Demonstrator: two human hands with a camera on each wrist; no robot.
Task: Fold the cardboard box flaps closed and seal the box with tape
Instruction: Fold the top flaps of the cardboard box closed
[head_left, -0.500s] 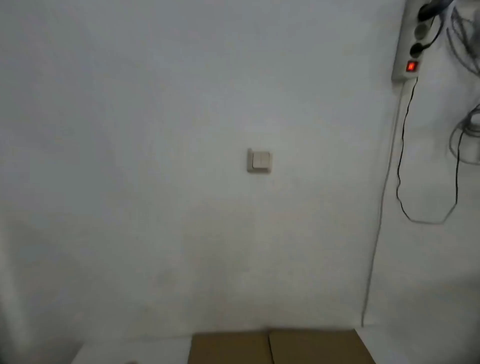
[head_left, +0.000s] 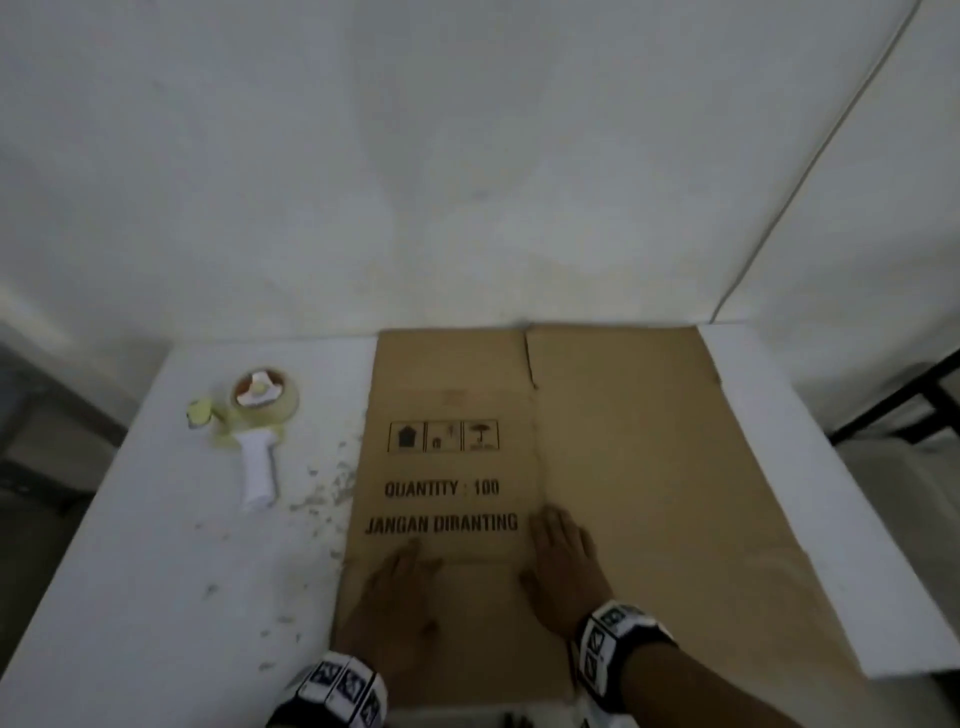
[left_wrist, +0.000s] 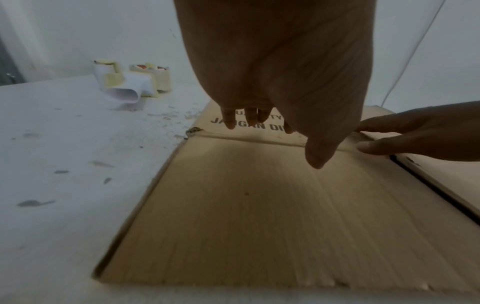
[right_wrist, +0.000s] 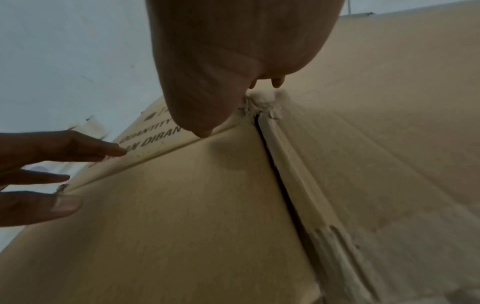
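Two hands lie flat on the box (head_left: 623, 467), a flattened brown sheet of cardboard spread over the white counter (head_left: 156, 571) from about 12 o'clock down to 6 in the head view. The left hand (head_left: 395, 597) sits at roughly 7 o'clock, fingers straight and spread, tips just reaching the printed line "JANGAN DIBANTING". The right hand (head_left: 563, 566) rests just beside it at 6 o'clock, fingers (right_wrist: 278, 82) likewise extended, at the crease between the printed panel and the plain one. Neither grip closes on anything; both look to be pressing down, though the wrist views are too dim to be sure of contact at every fingertip. Near flaps (left_wrist: 259, 205) lie level, with a dark slit (right_wrist: 280, 185) between two of them. Well apart at 9 o'clock lies the tape dispenser (head_left: 257, 431) (white handle, pale yellow frame, clear roll), on its side on the counter among small grey flecks (head_left: 332, 488).
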